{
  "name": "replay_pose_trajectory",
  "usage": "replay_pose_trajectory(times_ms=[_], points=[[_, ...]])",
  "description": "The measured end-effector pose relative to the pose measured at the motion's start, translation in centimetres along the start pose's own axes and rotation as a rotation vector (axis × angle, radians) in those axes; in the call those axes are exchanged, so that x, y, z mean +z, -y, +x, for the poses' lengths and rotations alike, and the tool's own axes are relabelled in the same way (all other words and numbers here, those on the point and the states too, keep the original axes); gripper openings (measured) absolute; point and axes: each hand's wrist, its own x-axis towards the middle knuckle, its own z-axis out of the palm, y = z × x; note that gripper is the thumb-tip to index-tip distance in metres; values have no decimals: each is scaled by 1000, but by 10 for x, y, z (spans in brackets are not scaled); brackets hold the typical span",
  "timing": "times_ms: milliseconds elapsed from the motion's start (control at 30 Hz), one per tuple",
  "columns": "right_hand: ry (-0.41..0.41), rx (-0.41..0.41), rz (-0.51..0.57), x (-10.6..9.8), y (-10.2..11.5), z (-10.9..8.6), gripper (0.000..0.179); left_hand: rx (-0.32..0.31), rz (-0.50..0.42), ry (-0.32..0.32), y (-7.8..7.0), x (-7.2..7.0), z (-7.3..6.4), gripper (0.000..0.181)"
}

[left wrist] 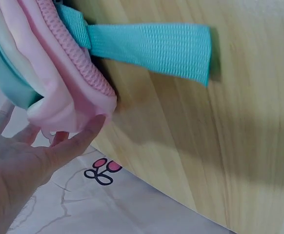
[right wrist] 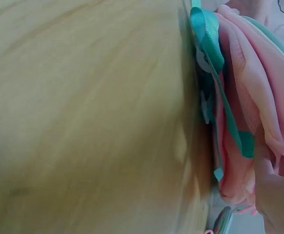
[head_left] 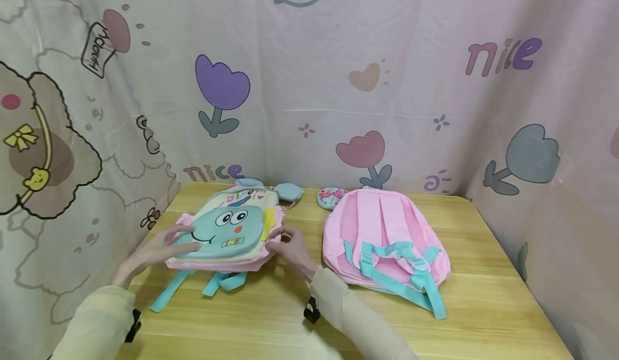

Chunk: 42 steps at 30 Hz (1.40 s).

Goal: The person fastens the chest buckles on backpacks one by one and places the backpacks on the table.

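A backpack [head_left: 227, 234] with a mint front pocket, a cartoon face and pink sides lies face up on the left of the table. At its left lower edge, my left hand [head_left: 169, 244] grips the side, fingers reaching over the front. The left wrist view shows those fingers [left wrist: 78, 144] against the pink corner. On the opposite side, my right hand [head_left: 292, 247] pinches the pink side fabric between thumb and curled fingers. Mint straps [head_left: 224, 283] stick out from under the bag toward me. A small blue pouch [head_left: 288, 192] lies by its upper right.
To the right, a second pink backpack [head_left: 338, 225] lies with its back panel and mint straps [head_left: 401, 290] upward. A small round patterned pouch [head_left: 330, 198] is beside its top. The wooden table [head_left: 271, 322] meets a printed curtain [head_left: 300, 80] at the back.
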Motion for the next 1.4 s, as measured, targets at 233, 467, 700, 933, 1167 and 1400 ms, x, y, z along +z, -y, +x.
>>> replay_pose_trajectory(times_ms=[233, 467, 700, 933, 1167, 1400], points=[[-66, -63, 31, -1, 5, 0, 27, 1, 5, 41, -11, -1, 1, 76], [-89, -130, 49, -2, 17, -2, 25, 43, 8, 43, -22, -4, 4, 76], [-94, -217, 54, -3, 22, 1, 24, 84, 33, 47, -42, -2, 5, 73], [-79, -335, 106, -4, 30, 4, 21, 143, 0, 24, -63, -1, 6, 72], [-66, -420, 108, -4, 45, 4, 22, 221, -40, 28, -82, 1, 11, 68], [-54, -498, 137, -7, 62, 9, 21, 242, -124, 67, -100, 1, 13, 69]])
